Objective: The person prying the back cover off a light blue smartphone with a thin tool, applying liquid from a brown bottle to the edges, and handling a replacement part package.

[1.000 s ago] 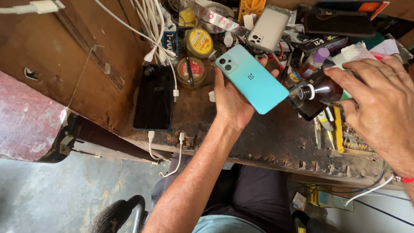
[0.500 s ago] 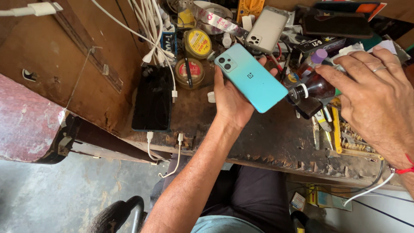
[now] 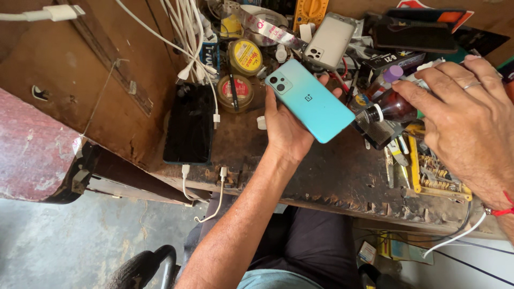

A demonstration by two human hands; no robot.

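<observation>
A teal phone (image 3: 309,100) is held back-up in the left hand (image 3: 289,131), cradled in the palm, with the thumb laid along its near edge and the fingertips curled round its far edge. Just right of it, a small brown bottle (image 3: 390,109) is gripped on its side by the right hand (image 3: 465,120), whose fingers are closed over the body while the white-collared neck is pointed at the phone's lower corner, nearly touching it. Below the right hand, a yellow tray (image 3: 435,174) of small tools is seen on the bench (image 3: 321,176). Left of the left hand, a black phone (image 3: 189,124) is laid flat, with white cables (image 3: 184,40) trailing beside it. Beyond the fingertips, two round tins (image 3: 241,72) and a grey phone (image 3: 328,42) are seen among the clutter.
</observation>
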